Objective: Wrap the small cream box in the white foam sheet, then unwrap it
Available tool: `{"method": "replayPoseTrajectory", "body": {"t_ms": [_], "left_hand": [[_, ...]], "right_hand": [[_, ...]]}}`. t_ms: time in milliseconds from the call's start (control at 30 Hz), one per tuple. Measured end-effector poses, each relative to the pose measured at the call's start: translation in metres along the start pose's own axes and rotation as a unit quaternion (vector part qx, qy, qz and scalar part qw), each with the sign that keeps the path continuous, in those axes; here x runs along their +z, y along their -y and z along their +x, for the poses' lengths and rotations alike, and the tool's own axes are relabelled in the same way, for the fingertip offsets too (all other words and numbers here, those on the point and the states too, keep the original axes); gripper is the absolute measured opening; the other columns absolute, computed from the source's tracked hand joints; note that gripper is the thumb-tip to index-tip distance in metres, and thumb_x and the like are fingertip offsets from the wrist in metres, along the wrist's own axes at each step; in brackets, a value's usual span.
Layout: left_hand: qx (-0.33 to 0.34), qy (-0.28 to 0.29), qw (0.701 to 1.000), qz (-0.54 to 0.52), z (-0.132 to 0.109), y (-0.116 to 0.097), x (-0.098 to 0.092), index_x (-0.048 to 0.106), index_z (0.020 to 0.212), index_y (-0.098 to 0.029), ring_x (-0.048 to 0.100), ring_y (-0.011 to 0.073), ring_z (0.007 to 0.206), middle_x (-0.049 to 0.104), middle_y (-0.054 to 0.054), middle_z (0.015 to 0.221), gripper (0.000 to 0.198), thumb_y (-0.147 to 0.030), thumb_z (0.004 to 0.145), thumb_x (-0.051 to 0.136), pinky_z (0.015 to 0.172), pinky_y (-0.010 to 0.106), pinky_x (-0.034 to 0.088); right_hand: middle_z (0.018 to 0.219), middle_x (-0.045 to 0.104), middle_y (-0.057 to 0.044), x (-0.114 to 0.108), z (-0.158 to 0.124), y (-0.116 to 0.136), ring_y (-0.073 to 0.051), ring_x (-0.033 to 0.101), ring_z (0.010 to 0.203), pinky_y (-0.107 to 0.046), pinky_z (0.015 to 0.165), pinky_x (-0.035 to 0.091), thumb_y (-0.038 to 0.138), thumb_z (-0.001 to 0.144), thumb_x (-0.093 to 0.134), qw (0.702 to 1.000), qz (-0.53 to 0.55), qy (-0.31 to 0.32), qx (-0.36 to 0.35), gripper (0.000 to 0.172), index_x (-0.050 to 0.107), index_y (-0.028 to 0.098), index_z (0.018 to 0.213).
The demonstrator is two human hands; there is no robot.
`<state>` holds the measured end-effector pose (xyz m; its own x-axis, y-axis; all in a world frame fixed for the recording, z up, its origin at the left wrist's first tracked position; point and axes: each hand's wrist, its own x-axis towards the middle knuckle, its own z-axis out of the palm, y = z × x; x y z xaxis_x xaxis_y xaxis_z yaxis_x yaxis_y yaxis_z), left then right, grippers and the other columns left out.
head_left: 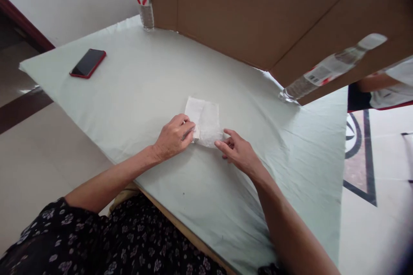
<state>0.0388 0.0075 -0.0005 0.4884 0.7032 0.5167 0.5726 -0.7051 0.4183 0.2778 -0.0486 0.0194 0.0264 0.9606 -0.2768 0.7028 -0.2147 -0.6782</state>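
A white papery square [209,115] is pinched, presumably for steadiness, by the left hand [172,138]; the open right hand [240,150] is held at its right.

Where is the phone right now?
In the head view, the phone lies at left on the pale cloth, near the table's left corner, beyond the left hand and left of the upright bottle.

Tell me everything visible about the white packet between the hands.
The white packet looks thin, papery and roughly rectangular, creased lengthwise, with a crinkled, see-through lower edge, perhaps plastic. It lies on the pale green tablecloth. The left hand appears to pinch its lower left; the right hand seems to touch its lower right corner.
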Motion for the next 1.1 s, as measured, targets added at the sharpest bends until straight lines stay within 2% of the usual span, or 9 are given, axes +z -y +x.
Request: {"method": "replayPoseTrajectory", "body": {"t_ms": [233, 300, 433, 567, 700, 833, 967, 1100], "left_hand": [[-0.029, -0.013, 0.998, 0.055, -0.005, -0.014, 0.002, 0.066, 0.091, -0.015, 0.059, 0.0176, 0.082, 0.060, 0.008, 0.092, 0.014, -0.016, 0.090, 0.052, 0.072, 0.028, 0.051], [-0.030, -0.012, 0.997, 0.073, -0.006, -0.016, 0.002, 0.066, 0.090, -0.015, 0.058, 0.0179, 0.081, 0.061, 0.008, 0.091, 0.014, -0.016, 0.089, 0.052, 0.071, 0.028, 0.050], [-0.007, -0.005, 0.996, 0.089, -0.003, -0.014, 0.000, 0.067, 0.087, -0.016, 0.059, 0.0192, 0.083, 0.062, 0.008, 0.090, 0.013, -0.017, 0.089, 0.054, 0.074, 0.030, 0.051], [0.011, 0.012, 0.996, 0.092, 0.001, -0.009, -0.002, 0.068, 0.088, -0.015, 0.060, 0.0202, 0.084, 0.064, 0.009, 0.092, 0.012, -0.018, 0.088, 0.056, 0.075, 0.031, 0.052], [-0.016, 0.056, 0.995, 0.083, 0.004, -0.008, -0.002, 0.069, 0.088, -0.014, 0.062, 0.0210, 0.086, 0.065, 0.009, 0.093, 0.013, -0.020, 0.088, 0.057, 0.074, 0.031, 0.053], [-0.066, 0.097, 0.992, 0.039, 0.006, -0.009, -0.003, 0.069, 0.092, -0.015, 0.063, 0.0197, 0.087, 0.064, 0.010, 0.099, 0.013, -0.018, 0.088, 0.056, 0.075, 0.030, 0.053], [-0.104, 0.117, 0.987, -0.034, 0.007, -0.009, -0.006, 0.067, 0.091, -0.016, 0.062, 0.0186, 0.086, 0.063, 0.009, 0.101, 0.013, -0.016, 0.084, 0.056, 0.077, 0.031, 0.054], [-0.155, 0.123, 0.974, -0.113, 0.008, -0.009, -0.012, 0.066, 0.095, -0.016, 0.061, 0.0178, 0.080, 0.063, 0.008, 0.098, 0.017, -0.017, 0.081, 0.056, 0.074, 0.033, 0.053]], "right_hand": [[0.116, 0.065, -0.017, 0.019, 0.019, 0.015, -0.015, 0.062, 0.055, -0.030, 0.046, 0.049, 0.056, 0.080, 0.068, 0.988, 0.146, -0.025, 0.038, 0.095, 0.028, 0.015, 0.156], [0.108, 0.065, -0.012, 0.023, 0.024, 0.015, -0.013, 0.058, 0.053, -0.028, 0.044, 0.047, 0.055, 0.078, 0.070, 0.981, 0.186, -0.044, 0.034, 0.099, 0.025, 0.015, 0.157], [0.070, 0.055, 0.005, 0.034, 0.031, 0.018, -0.013, 0.049, 0.053, -0.027, 0.049, 0.044, 0.044, 0.078, 0.070, 0.970, 0.217, -0.100, -0.045, 0.091, 0.029, 0.012, 0.153], [0.063, 0.048, 0.009, 0.040, 0.031, 0.030, -0.014, 0.047, 0.056, -0.029, 0.053, 0.044, 0.035, 0.079, 0.066, 0.961, 0.230, -0.126, -0.087, 0.080, 0.035, 0.014, 0.150], [0.066, 0.053, 0.007, 0.045, 0.026, 0.046, -0.013, 0.050, 0.057, -0.030, 0.058, 0.046, 0.034, 0.081, 0.064, 0.962, 0.207, -0.132, -0.119, 0.073, 0.040, 0.014, 0.147], [0.072, 0.061, 0.004, 0.050, 0.023, 0.054, -0.013, 0.056, 0.061, -0.030, 0.066, 0.050, 0.031, 0.085, 0.062, 0.969, 0.139, -0.132, -0.158, 0.066, 0.043, 0.015, 0.147], [0.080, 0.068, 0.001, 0.052, 0.019, 0.055, -0.014, 0.061, 0.064, -0.030, 0.070, 0.052, 0.028, 0.089, 0.057, 0.972, 0.073, -0.120, -0.188, 0.062, 0.043, 0.017, 0.149], [0.099, 0.075, -0.006, 0.051, 0.013, 0.053, -0.016, 0.066, 0.068, -0.031, 0.069, 0.052, 0.034, 0.095, 0.051, 0.969, 0.002, -0.098, -0.227, 0.062, 0.036, 0.017, 0.153]]}}
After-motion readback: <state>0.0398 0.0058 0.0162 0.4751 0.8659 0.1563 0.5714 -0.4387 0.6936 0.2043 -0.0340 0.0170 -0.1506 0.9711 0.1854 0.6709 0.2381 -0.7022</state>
